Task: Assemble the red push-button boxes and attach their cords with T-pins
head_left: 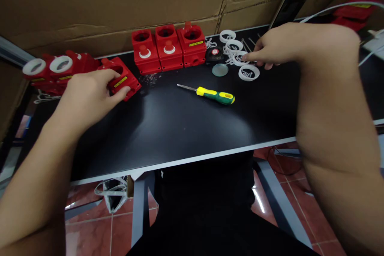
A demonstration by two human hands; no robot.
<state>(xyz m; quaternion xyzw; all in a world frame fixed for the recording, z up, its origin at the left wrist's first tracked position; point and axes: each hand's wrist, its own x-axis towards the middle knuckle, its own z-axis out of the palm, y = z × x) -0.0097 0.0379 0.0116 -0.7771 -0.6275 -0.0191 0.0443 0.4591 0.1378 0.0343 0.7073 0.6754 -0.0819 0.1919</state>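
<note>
My left hand [93, 92] grips a red box [127, 82] with a round opening and a yellow label; its thumb lies along the near edge and the fingers reach over the far side. My right hand [267, 54] is at the back right, fingers drawn together and pointing down among white rings [227, 36] and small white parts. Whatever its fingertips hold is too small to make out. Just in front of them, another white ring [249, 73] contains several screws. A yellow and green screwdriver [216, 95] lies between my hands, its tip pointing left.
Three red boxes [169, 50] stand in a row at the back. More red boxes with white rings [61, 64] are at the far left. A clear disc [220, 70] lies near a black round-labelled item [215, 54]. Cardboard [120, 4] walls the back.
</note>
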